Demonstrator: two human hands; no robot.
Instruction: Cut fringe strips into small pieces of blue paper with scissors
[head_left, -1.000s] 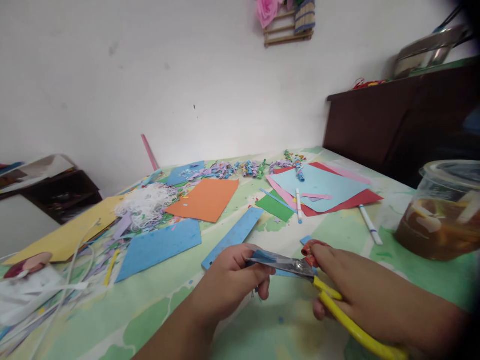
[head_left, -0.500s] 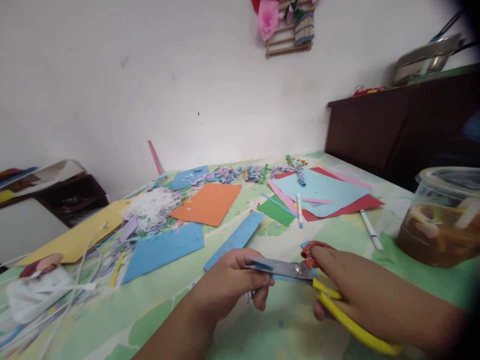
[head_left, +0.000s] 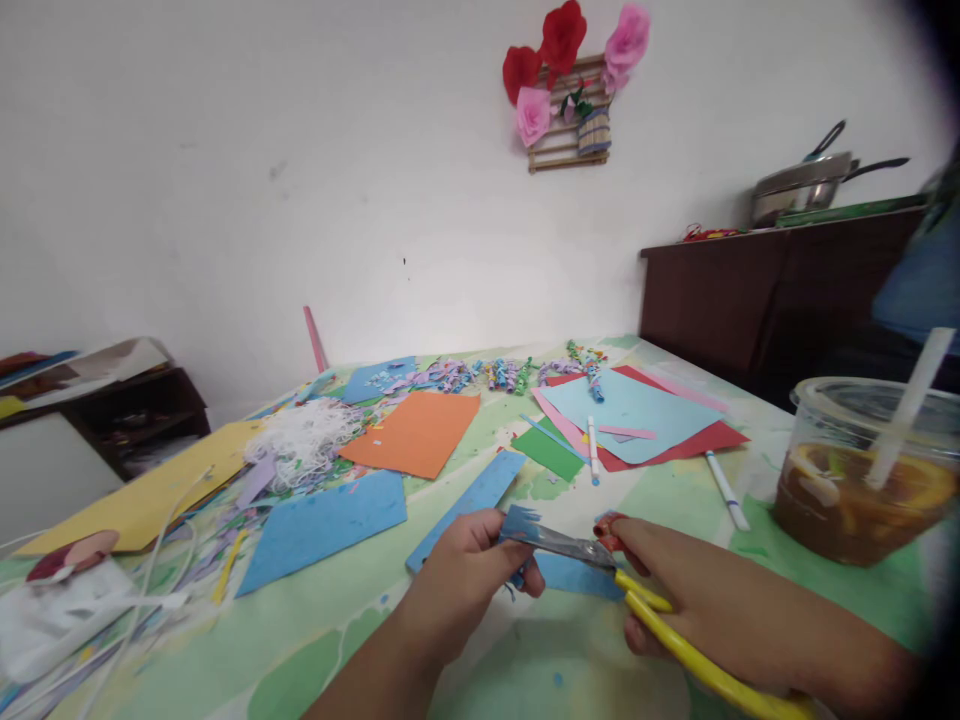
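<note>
My left hand (head_left: 459, 580) is closed in a pinch on a blue paper strip (head_left: 520, 522) whose top edge is cut into a fringe. My right hand (head_left: 694, 600) grips scissors (head_left: 592, 550) with yellow and red handles; the grey blades point left and close on the strip right next to my left fingers. More of the blue paper (head_left: 574, 575) lies under the blades on the green patterned table (head_left: 315, 620).
Blue (head_left: 322, 525), orange (head_left: 416, 430), yellow (head_left: 142, 485), green and red paper sheets, white shreds (head_left: 300, 435), curled paper bits (head_left: 495, 375) and two marker pens (head_left: 724, 490) litter the table. A plastic cup of brown drink with a straw (head_left: 862, 480) stands at right. Dark cabinet (head_left: 765, 290) behind.
The view has tilted upward, showing paper flowers on the wall. Both hands with strip and scissors stay together; the blades have shifted slightly along the strip.
</note>
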